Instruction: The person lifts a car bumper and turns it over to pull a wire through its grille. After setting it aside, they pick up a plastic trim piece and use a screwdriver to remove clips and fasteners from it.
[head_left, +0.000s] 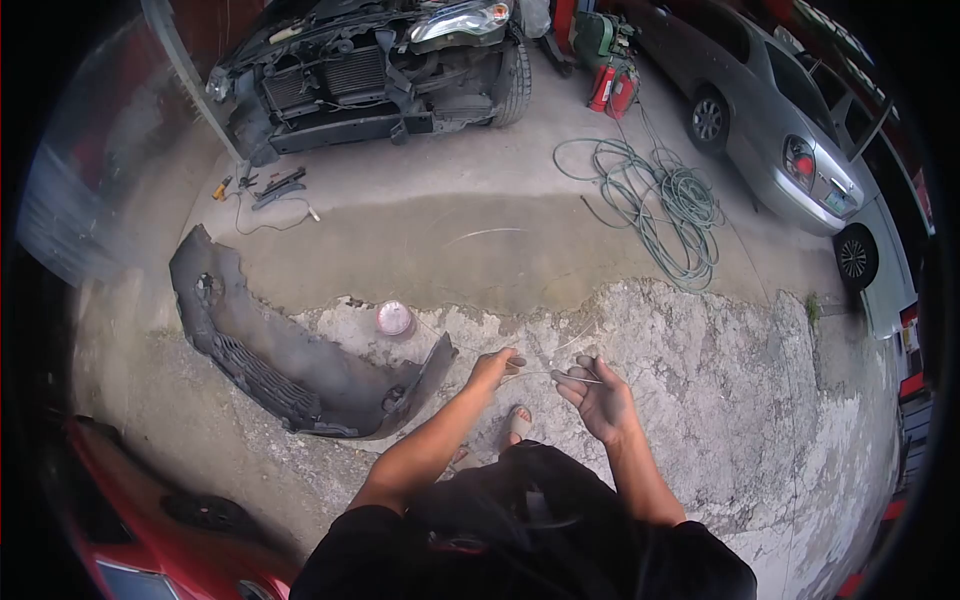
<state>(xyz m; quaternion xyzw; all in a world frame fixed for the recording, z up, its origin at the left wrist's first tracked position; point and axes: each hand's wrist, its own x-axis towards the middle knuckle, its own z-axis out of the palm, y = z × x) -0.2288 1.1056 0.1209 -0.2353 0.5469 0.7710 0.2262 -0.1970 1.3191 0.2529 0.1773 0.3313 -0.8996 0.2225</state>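
A thin, pale wire stretches between my two hands, above the rough concrete. My left hand is closed around one end of it, knuckles up. In my right hand the palm is turned upward, and the fingers and thumb pinch the wire. Part of the strand appears to run up and away to the right; its ends are hard to make out. To the left of my left hand lies a dark car bumper, its curved length on the ground. Beside the bumper stands a small round tub with a whitish top.
Ahead is a car with its front stripped. A tangled green hose lies right of centre, near red cylinders. A silver car stands at right, a red car at lower left. Tools and a cord lie ahead left.
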